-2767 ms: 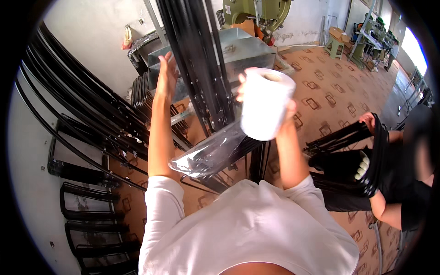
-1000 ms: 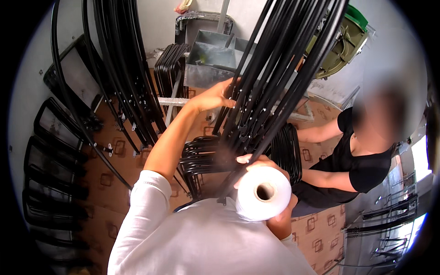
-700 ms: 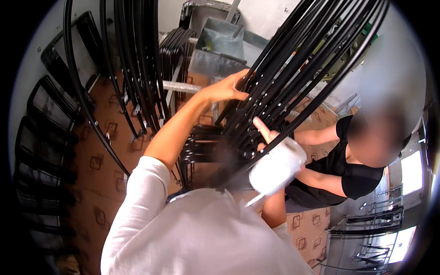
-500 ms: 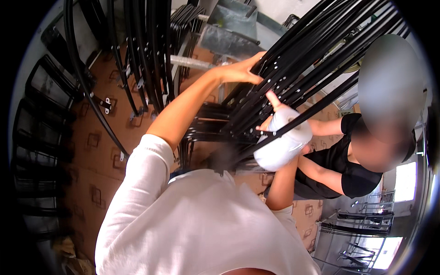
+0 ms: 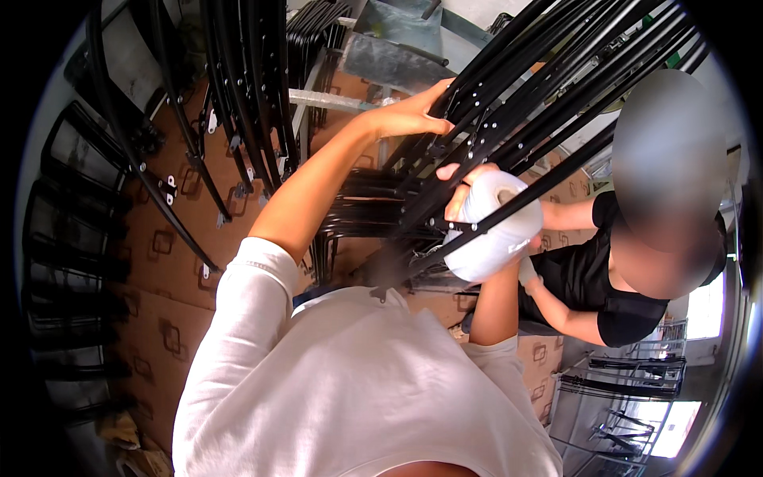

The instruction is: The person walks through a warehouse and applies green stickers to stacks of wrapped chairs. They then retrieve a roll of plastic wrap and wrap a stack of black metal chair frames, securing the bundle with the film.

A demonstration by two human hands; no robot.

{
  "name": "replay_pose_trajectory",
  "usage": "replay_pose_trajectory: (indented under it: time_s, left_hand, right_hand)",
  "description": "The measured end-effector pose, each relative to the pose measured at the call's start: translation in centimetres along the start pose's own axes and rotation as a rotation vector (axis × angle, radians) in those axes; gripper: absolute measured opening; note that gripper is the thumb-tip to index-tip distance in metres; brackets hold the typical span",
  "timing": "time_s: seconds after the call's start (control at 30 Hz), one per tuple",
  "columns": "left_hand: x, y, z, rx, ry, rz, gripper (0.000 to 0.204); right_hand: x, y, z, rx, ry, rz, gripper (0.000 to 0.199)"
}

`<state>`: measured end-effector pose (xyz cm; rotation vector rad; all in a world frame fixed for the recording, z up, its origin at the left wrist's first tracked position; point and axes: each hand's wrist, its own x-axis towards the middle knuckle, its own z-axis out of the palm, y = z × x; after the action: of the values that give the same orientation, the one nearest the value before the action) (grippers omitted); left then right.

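My left hand [image 5: 415,114] is closed on the near edge of a slanting bundle of black metal tubes [image 5: 493,103], thumb in front and fingertips hidden behind. The tubes carry small shiny rivets. Lower right, a white roll of stretch film [image 5: 486,258] with a hollow core sits behind one slanting tube. My right hand [image 5: 520,261] is at the roll's lower right side, gripping it, largely hidden behind it. Fingers [image 5: 459,191] also curl over the roll's upper left side; they appear to belong to the co-worker, whose arm reaches in behind the roll.
A co-worker in a black top [image 5: 628,310] stands close at the right. More curved black tubes [image 5: 238,87] stand upright at the left, and black frames [image 5: 71,270] line the left wall. Patterned brown sheeting [image 5: 171,270] covers the floor. Metal racks [image 5: 628,374] stand at the far right.
The fingers at the roll's upper left have drawn in from pointing upward and now curl against it. The roll has tilted slightly. My left hand keeps its hold, shifted slightly upward and left.
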<state>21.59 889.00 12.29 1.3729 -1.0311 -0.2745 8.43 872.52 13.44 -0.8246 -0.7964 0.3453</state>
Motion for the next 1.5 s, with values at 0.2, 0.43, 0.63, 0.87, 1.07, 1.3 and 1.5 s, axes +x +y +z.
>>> replay_pose_trajectory:
  time_s: [0.2, 0.43, 0.63, 0.87, 1.07, 1.3, 1.5]
  left_hand:
    - [0.4, 0.5, 0.0, 0.014, -0.091, -0.027, 0.089]
    - [0.0, 0.8, -0.2, -0.001, -0.016, -0.058, 0.088]
    - [-0.3, 1.6, -0.4, -0.093, -0.052, -0.086, 0.088]
    - [-0.2, 1.0, 2.7, -0.08, 0.165, -0.009, 0.085]
    - [0.0, 0.5, 2.2, -0.01, 0.109, 0.105, 0.097]
    - [0.5, 2.7, 2.4, 0.08, 0.113, 0.074, 0.104]
    - [-0.4, 1.7, 4.8, 0.264, 0.404, 0.302, 0.1]
  right_hand:
    - [-1.4, -0.1, -1.1, -0.166, -0.107, -0.1, 0.09]
    - [-1.5, 0.2, 0.0, 0.009, -0.029, -0.052, 0.097]
    - [-4.2, -0.9, -1.8, -0.019, 0.0, -0.073, 0.112]
    - [-6.3, -0.6, 0.2, 0.019, 0.416, -0.475, 0.103]
    - [-5.7, -1.3, -0.9, -0.064, 0.529, -0.34, 0.105]
    - [-3.1, -5.1, -5.3, 0.071, 0.012, -0.055, 0.109]
    - [-2.9, -5.8, -6.3, -0.028, 0.141, -0.099, 0.108]
